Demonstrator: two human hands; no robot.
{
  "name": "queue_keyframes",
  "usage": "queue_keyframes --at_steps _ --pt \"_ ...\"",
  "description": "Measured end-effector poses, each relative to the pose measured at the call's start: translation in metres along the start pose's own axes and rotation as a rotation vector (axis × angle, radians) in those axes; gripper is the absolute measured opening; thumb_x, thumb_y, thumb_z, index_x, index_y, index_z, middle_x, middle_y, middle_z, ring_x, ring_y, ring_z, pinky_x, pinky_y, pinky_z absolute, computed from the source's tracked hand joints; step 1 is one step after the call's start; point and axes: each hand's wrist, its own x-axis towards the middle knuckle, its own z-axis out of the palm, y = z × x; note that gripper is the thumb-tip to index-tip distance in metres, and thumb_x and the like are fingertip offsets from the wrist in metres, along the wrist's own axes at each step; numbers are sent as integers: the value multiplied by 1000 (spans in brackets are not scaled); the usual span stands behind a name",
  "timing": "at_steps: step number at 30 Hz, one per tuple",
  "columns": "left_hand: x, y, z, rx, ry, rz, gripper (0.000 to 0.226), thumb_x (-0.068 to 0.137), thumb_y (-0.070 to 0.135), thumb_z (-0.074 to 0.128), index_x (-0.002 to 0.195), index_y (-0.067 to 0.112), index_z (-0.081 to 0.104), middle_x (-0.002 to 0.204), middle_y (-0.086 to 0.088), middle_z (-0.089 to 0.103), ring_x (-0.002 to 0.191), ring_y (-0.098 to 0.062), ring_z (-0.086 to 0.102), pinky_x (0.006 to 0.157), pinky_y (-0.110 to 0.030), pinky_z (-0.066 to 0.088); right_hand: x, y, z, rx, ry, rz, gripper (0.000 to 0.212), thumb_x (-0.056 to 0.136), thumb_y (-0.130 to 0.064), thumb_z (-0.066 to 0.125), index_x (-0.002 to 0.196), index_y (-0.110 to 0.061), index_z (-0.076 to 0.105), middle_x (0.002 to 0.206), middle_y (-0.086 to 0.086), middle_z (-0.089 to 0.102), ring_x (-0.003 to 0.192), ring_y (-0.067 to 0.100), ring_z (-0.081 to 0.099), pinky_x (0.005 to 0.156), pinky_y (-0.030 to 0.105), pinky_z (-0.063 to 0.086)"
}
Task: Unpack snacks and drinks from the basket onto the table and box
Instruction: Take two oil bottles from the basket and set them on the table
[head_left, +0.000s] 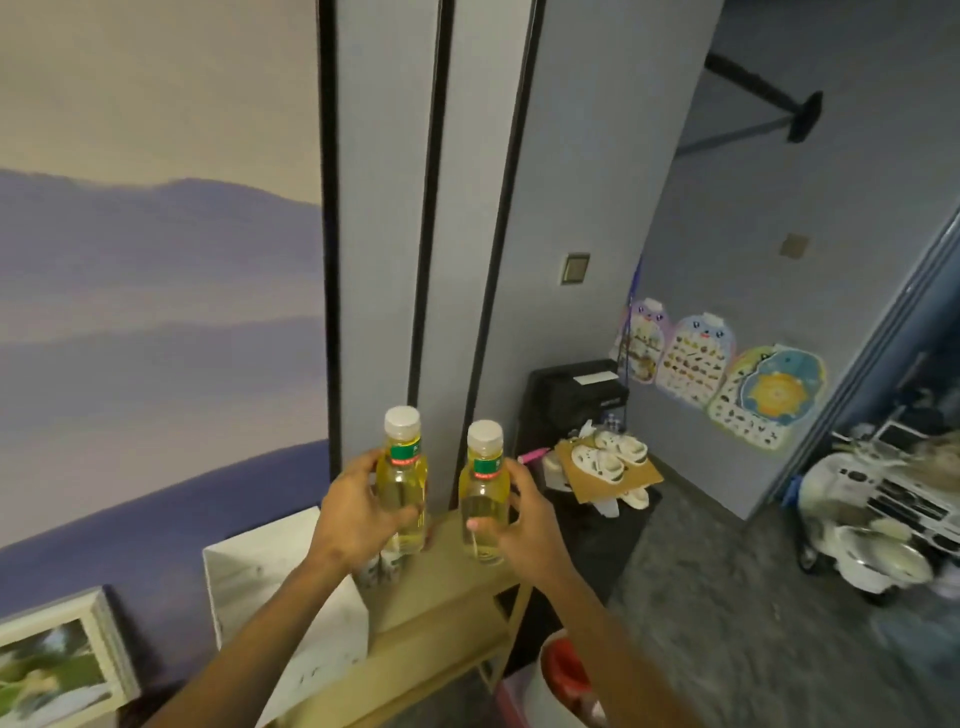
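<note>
Above the wooden table (447, 597), left of the white box (270, 571) going rightward, the left hand (358, 514) is gripping one bottle (402, 483) mid-body and the right hand (524, 525) another bottle (485, 493); both are probably feeling full, rigid, slick; the basket is lying out of view, labels blurring.

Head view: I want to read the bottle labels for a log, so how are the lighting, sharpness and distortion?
Head view: dim, bluish indoor light; wide-angle bending bows the dark wall strips; the bottle in the left hand and the bottle in the right hand are soft, label print unreadable; the white ride-on toy at the right edge is smeared; no strong glare.
</note>
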Motion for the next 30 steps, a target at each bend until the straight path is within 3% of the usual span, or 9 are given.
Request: queue_keyframes --at_steps 3,7,12,15,17,21,25,28,30 --pt "35 -20 41 -18 28 -88 86 66 25 99 138 34 52 114 20 61 107 -12 64 95 -35 55 52 37 -6 -21 -66 39 85 83 -15 89 150 -34 41 126 -29 61 115 -24 54 98 10 43" --pt "73 -45 82 -3 62 -174 81 68 33 98 132 40 49 117 17 63 106 -11 65 93 -33 54 114 79 -5 21 -95 72 74 88 -14 85 146 -31 42 120 -29 59 105 -30 53 84 -2 43" --pt "96 -78 122 51 124 -302 81 71 41 94 138 38 49 128 14 60 110 -11 61 98 -37 54 170 131 14 29 -179 72 65 85 -35 87 136 -48 49 124 -22 67 117 -7 63 98 19 53" --pt "98 -95 144 77 131 -346 79 71 39 95 136 38 51 123 17 61 108 -7 61 93 -31 53 191 158 27 32 -217 52 70 82 -27 90 139 -42 51 127 -24 65 121 2 64 99 23 55" --pt "100 -115 165 101 155 -399 74 71 40 94 131 40 52 121 17 65 107 -7 65 90 -31 55 208 187 37 50 -271 40 71 83 -17 89 139 -37 52 128 -26 64 121 3 64 98 24 56" --pt "100 -163 213 111 213 -518 69 72 46 88 132 38 53 113 19 67 104 -4 67 82 -28 57 235 261 68 56 -367 37 72 86 -20 87 145 -36 50 135 -23 65 128 3 62 104 34 57" --pt "105 -215 263 135 295 -566 69 68 58 81 126 51 46 117 18 67 105 -17 71 86 -47 62 252 332 106 59 -431 64 72 80 -17 90 139 -40 53 132 -18 69 125 7 65 104 46 57" --pt "109 -251 284 135 332 -572 63 71 56 81 123 60 45 115 21 66 108 -17 69 88 -48 61 257 370 132 102 -432 109 76 80 -11 90 141 -36 53 132 -18 70 124 3 64 105 40 56" --pt "109 -270 289 135 350 -575 70 71 54 84 131 55 48 123 22 66 112 -12 67 89 -45 60 258 388 147 128 -441 120 79 77 -7 91 143 -32 54 133 -17 69 124 3 64 105 39 56"
